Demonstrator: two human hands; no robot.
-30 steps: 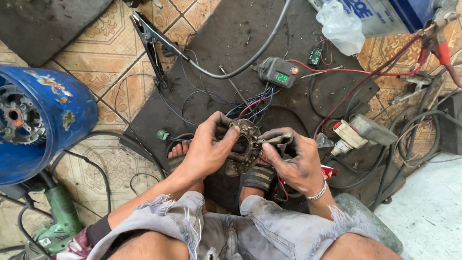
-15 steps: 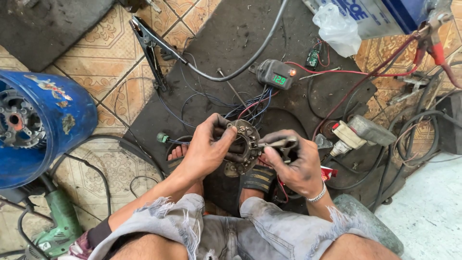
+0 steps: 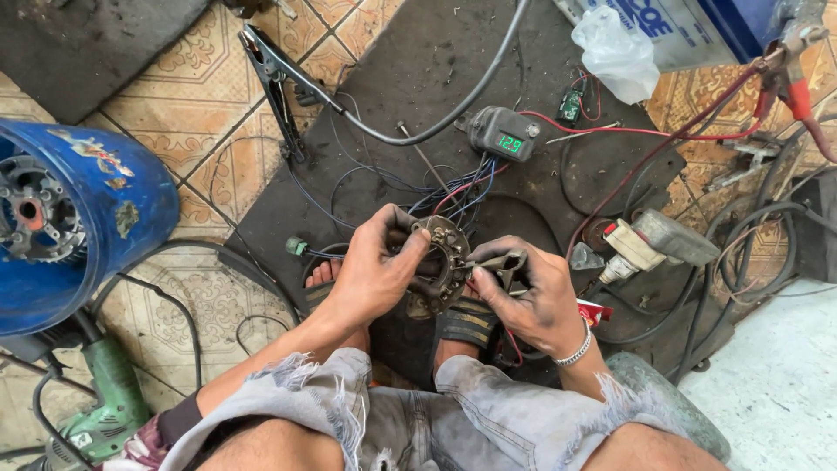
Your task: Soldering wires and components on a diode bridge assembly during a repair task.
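Your left hand [image 3: 370, 270] gripping stator [image 3: 438, 262] by rim, fingers wrapped tight, holding it up over your feet, face tilted toward you for access. Your right hand [image 3: 532, 296] closing on pliers [image 3: 499, 262], tips working at stator's edge. Wires [image 3: 453, 194] trailing from stator toward meter [image 3: 504, 133] on mat [image 3: 410, 78]. Pliers' tips hiding behind stator; what they are pinching, cannot tell. Drum [image 3: 78, 218] cut off at left.

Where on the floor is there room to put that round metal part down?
Bare tile lies between the blue drum and the dark mat. The pale floor at the lower right is also free. Around the meter and hands, wires crowd the mat.
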